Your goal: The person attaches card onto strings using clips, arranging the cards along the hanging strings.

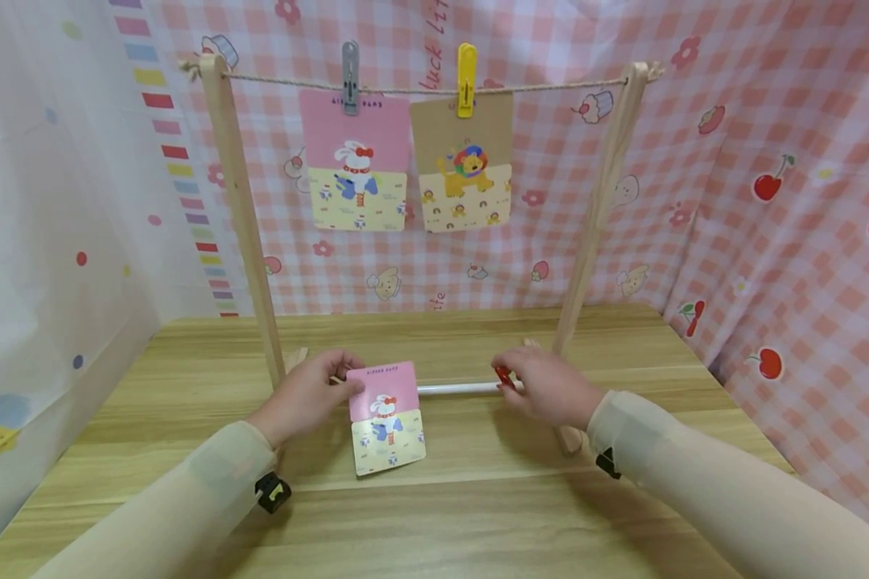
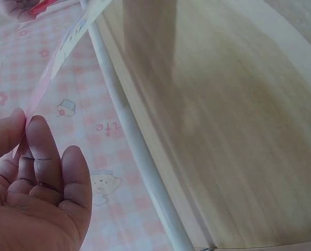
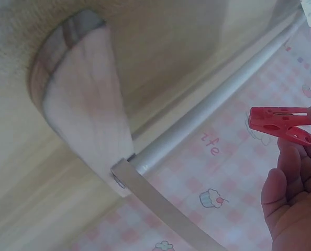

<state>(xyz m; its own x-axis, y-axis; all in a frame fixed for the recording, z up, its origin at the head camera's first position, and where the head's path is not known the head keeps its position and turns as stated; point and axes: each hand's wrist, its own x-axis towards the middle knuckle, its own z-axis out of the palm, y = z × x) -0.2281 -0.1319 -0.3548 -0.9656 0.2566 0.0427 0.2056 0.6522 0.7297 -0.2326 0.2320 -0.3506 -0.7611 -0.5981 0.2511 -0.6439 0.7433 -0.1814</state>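
Note:
Between thumb and fingers, my left hand (image 1: 311,394) pinches a pink and yellow rabbit card (image 1: 386,418) by its upper left edge, above the table. The left wrist view shows that card (image 2: 55,65) nearly edge-on, the left thumb and index finger meeting on it. My right hand (image 1: 550,388) holds a red clothespin (image 1: 504,377) to the right of the card, apart from it. Up close in the right wrist view, the clothespin (image 3: 281,123) sits between thumb and fingers, and its gripping end looks closed with nothing in it.
Behind the hands stands a wooden frame (image 1: 240,201) with a string (image 1: 275,80) across its top. A grey clothespin (image 1: 351,78) holds another rabbit card (image 1: 355,161) there; a yellow clothespin (image 1: 467,80) holds a lion card (image 1: 465,161). A white bar (image 1: 456,389) joins the frame's posts low down.

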